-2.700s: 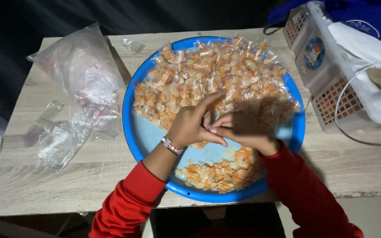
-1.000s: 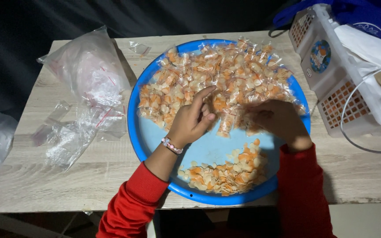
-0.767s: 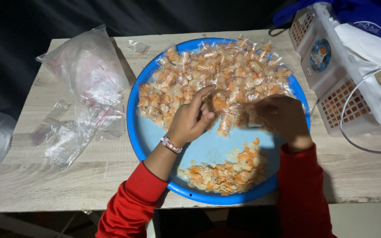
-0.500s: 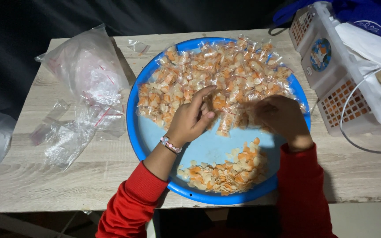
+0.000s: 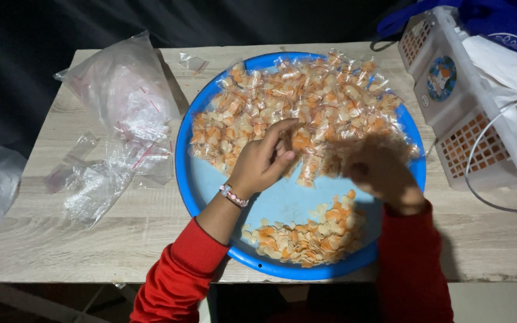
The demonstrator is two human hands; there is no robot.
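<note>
Packets fill most of what we see: small clear bags of orange and pale chips (image 5: 306, 107) lie heaped across the far half of the round blue tray (image 5: 182, 161), which sits on the light wooden table (image 5: 43, 239). Nearer to us, on the tray's near edge, a smaller mound of loose chips (image 5: 306, 236) waits unbagged, with a bare patch of blue between it and the packed heap. Our left hand (image 5: 264, 158) rests at the near edge of the packed heap, its fingers curled and pinched on a small packet (image 5: 301, 142). Our right hand (image 5: 378, 170) hovers over the right side of the heap; it is blurred, so we cannot tell whether it is spread or grips anything. To the left of the tray lie a large clear plastic bag (image 5: 121, 96) and a scatter of small empty bags (image 5: 100, 179). A white basket (image 5: 450, 119) stands at the right end of the table. We judge the bagging well advanced, since the packed heap far outweighs the loose mound, yet the loose chips and the unused bags show work remaining.
</note>
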